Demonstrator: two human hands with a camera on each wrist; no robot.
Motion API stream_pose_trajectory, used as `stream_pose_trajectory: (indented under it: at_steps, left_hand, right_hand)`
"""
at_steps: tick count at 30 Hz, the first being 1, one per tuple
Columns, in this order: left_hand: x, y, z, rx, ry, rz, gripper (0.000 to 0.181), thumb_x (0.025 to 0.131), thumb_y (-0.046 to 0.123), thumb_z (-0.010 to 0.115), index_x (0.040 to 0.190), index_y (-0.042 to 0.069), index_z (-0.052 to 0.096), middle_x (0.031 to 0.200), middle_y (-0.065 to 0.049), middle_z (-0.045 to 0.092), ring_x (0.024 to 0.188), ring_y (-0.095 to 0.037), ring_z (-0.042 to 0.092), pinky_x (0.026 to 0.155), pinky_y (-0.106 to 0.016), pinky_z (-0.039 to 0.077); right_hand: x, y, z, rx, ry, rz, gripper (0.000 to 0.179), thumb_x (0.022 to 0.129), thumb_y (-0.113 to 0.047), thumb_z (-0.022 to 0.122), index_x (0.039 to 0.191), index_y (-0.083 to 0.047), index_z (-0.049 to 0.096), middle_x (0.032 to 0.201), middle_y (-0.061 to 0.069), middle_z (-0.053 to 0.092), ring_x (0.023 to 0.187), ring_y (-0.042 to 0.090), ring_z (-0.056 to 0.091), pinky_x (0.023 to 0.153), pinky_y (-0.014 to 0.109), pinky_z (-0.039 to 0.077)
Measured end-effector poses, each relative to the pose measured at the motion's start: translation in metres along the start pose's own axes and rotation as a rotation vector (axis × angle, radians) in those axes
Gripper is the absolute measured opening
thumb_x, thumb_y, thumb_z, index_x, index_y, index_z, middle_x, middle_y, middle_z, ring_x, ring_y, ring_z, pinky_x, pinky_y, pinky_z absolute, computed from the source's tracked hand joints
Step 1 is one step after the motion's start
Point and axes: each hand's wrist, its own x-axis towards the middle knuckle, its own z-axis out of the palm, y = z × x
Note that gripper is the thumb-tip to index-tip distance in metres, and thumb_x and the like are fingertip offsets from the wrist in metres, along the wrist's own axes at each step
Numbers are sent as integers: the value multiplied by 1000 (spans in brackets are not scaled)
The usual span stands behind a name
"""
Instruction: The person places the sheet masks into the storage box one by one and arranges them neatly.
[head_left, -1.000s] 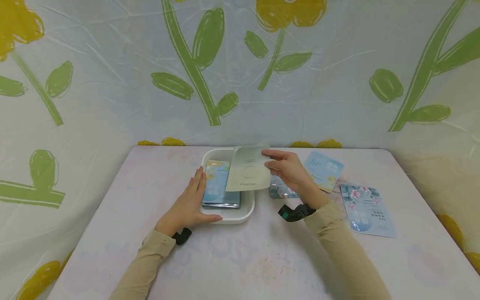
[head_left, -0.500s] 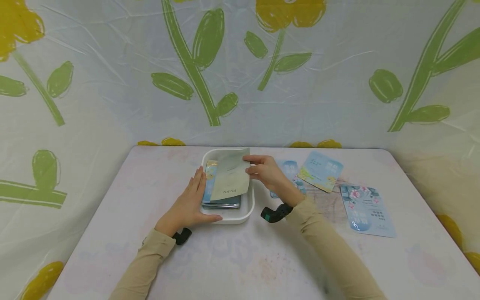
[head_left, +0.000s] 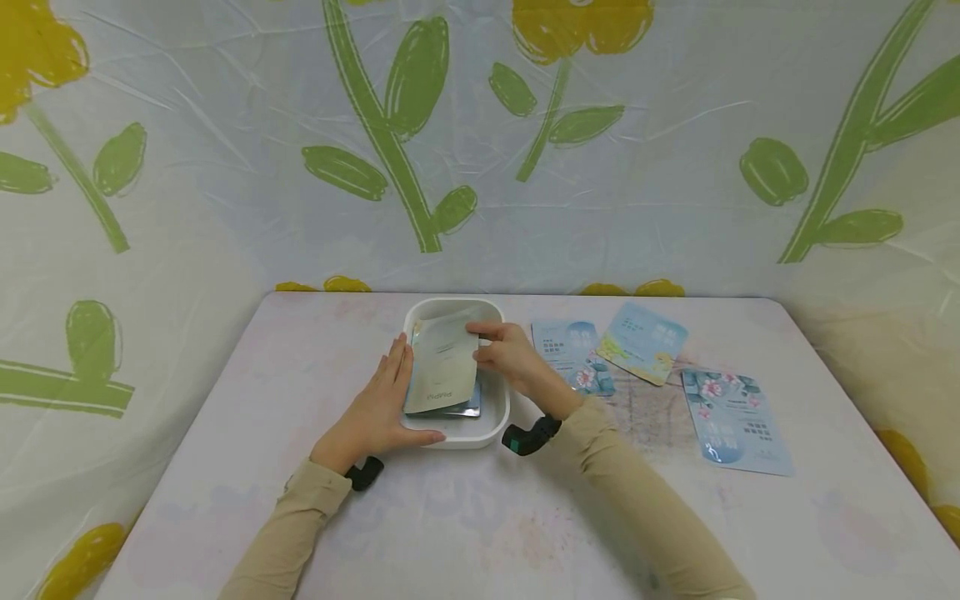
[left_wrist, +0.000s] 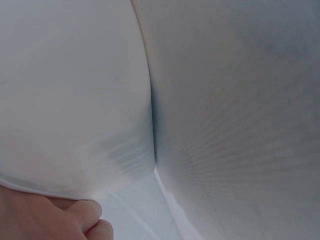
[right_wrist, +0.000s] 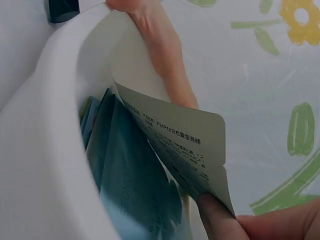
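Note:
My right hand [head_left: 517,358] pinches the right edge of a pale green facial mask packet [head_left: 442,367] between thumb and fingers. The packet lies over the pile inside a white plastic bin [head_left: 495,417]. In the right wrist view, its printed back [right_wrist: 180,130] tilts up beside several blue packets [right_wrist: 135,175] standing in the bin. My left hand [head_left: 371,408] rests against the bin's left side, fingers straight and thumb along the front rim. The left wrist view shows mostly the bin's white wall [left_wrist: 75,100] and a few fingertips [left_wrist: 87,212].
To the right of the bin lie a blue floral packet [head_left: 566,350], a blue-and-yellow packet [head_left: 645,342] and a larger blue floral packet [head_left: 735,421]. They rest flat on the pale table [head_left: 480,533]. A flower-printed cloth [head_left: 645,208] hangs behind it.
My right hand has moved left with the pale green packet, bringing it from the bin's right side over the pile inside. The left hand has kept its place.

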Motion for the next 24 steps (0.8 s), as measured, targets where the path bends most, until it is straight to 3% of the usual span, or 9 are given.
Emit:
stream_pose_trajectory:
  at_steps: [7,14,20,24]
  left_hand:
    - [1,-1,2,9,13,12,139,70,84,63,157,-4,-1,165,-12,-15,151,-24,-8,122,-46,13]
    - [1,-1,2,12,10,7,140,70,84,63,157,-2,-5,164,-11,-16,151,-23,-9,122,-46,12]
    - [0,0,2,15,8,8,139,71,82,65,157,-3,-4,164,-13,-16,151,-23,-9,122,-46,12]
    - [0,1,2,10,9,12,138,72,79,67,156,-4,-3,164,-14,-15,151,-24,-8,122,-46,12]
  right_hand:
    - [-2,2,7,-39,-10,12,60,85,17,49,144,7,46,150,21,42,114,29,50,101,42,48]
    - [-3,5,7,-97,-44,27,67,83,19,47,148,6,39,152,22,38,122,31,47,103,43,43]
    - [-2,7,9,-148,-63,35,67,86,15,46,151,7,33,156,24,32,140,37,33,117,51,27]
    - [-2,8,12,-151,-32,47,64,87,12,48,150,7,34,157,23,29,145,38,25,119,52,20]
